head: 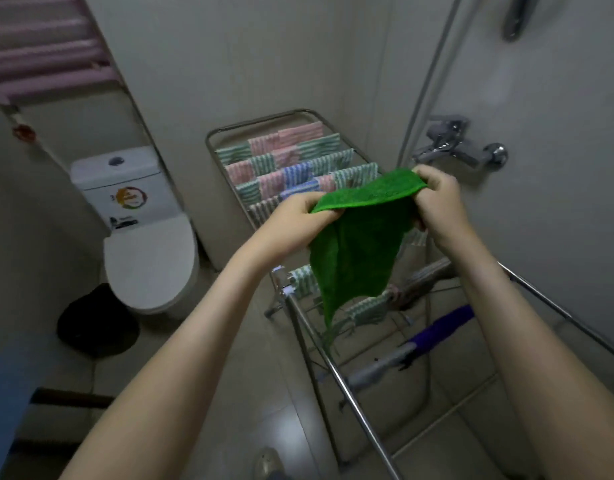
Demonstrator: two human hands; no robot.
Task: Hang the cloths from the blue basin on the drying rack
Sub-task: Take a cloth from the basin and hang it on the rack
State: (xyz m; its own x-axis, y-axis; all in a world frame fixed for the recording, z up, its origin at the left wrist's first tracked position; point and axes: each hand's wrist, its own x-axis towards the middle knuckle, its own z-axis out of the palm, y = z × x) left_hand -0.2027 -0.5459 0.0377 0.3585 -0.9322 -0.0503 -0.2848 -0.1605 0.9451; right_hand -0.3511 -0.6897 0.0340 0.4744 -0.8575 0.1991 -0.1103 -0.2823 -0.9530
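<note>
Bathroom, toilet (149, 258) near drying rack (347, 393), maybe mop (437, 332) below; left hand (298, 216), right hand (437, 202), grip clamped on green cloth (357, 244).

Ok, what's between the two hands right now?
The green cloth: its top edge spans from the left hand to the right hand, the rest hanging above the drying rack. Head view.

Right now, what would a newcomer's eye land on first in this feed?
The bright green cloth, held up at center right, gripped along its top edge by the left hand and the right hand above the drying rack. Behind it, the rack's far rails carry rows of pink, blue and green striped cloths. A white toilet stands at left, lid closed.
</note>
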